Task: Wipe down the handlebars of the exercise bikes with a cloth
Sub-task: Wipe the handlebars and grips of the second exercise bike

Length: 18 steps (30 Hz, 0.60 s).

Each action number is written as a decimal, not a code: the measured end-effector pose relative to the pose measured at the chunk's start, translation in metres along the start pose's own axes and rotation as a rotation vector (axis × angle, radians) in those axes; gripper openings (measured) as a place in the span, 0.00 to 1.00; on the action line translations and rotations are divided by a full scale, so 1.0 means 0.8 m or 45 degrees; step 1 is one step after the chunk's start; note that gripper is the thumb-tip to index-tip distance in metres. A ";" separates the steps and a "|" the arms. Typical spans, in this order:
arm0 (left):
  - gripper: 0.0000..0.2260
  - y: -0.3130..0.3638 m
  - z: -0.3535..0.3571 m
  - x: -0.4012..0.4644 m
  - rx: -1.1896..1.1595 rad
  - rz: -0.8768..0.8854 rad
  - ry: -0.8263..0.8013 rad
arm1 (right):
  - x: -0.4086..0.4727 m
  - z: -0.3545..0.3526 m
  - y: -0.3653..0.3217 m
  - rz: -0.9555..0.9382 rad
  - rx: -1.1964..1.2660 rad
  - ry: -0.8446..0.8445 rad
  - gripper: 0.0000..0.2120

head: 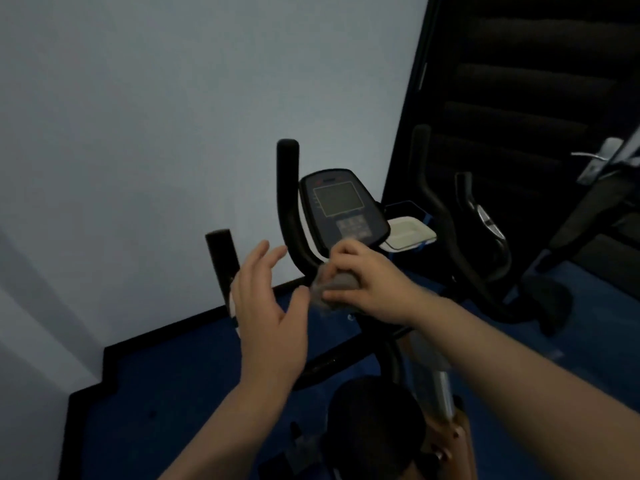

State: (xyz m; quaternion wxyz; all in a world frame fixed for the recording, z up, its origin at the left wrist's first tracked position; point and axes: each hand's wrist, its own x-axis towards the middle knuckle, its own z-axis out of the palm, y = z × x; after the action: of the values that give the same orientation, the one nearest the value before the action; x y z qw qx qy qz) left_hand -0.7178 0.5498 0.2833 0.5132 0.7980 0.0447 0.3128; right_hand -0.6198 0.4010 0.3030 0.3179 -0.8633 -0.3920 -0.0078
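An exercise bike stands in front of me with black curved handlebars [289,209] and a dark console [341,209] between them. My right hand [367,282] grips a grey cloth [337,284] bunched against the middle of the handlebar just below the console. My left hand [268,303] hovers to the left of the cloth with fingers spread and holds nothing. The right handlebar branch [436,209] rises past my right hand. A lower black grip [221,258] stands at the left.
The bike's black saddle [374,431] is just below my arms. A white tray [410,232] sits behind the console. A pale wall is to the left, a dark door frame and door handle [595,161] to the right, blue floor [166,393] below.
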 end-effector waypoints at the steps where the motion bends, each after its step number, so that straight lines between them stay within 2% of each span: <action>1: 0.20 0.001 0.003 -0.008 -0.033 0.003 -0.062 | -0.024 -0.007 0.008 0.029 -0.015 -0.047 0.07; 5: 0.14 0.007 0.016 -0.032 -0.141 -0.109 -0.287 | -0.060 -0.032 0.017 0.133 0.064 -0.192 0.06; 7: 0.13 0.010 0.024 -0.044 -0.150 -0.161 -0.379 | -0.041 -0.023 0.010 0.167 0.087 0.034 0.06; 10: 0.15 0.008 0.031 -0.062 -0.058 -0.267 -0.474 | -0.041 0.013 -0.007 0.347 0.198 0.413 0.05; 12: 0.17 0.005 0.031 -0.073 0.027 -0.302 -0.510 | -0.081 0.034 -0.008 0.357 0.160 0.458 0.06; 18: 0.18 0.008 0.030 -0.080 0.319 -0.158 -0.547 | -0.185 0.046 -0.005 0.436 0.276 0.451 0.08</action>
State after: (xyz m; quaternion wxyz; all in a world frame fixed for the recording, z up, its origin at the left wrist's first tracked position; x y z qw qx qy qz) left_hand -0.7573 0.5025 0.2529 0.4263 0.8992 0.0220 0.0958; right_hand -0.7339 0.3237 0.2370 0.4689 -0.8630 -0.1772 -0.0629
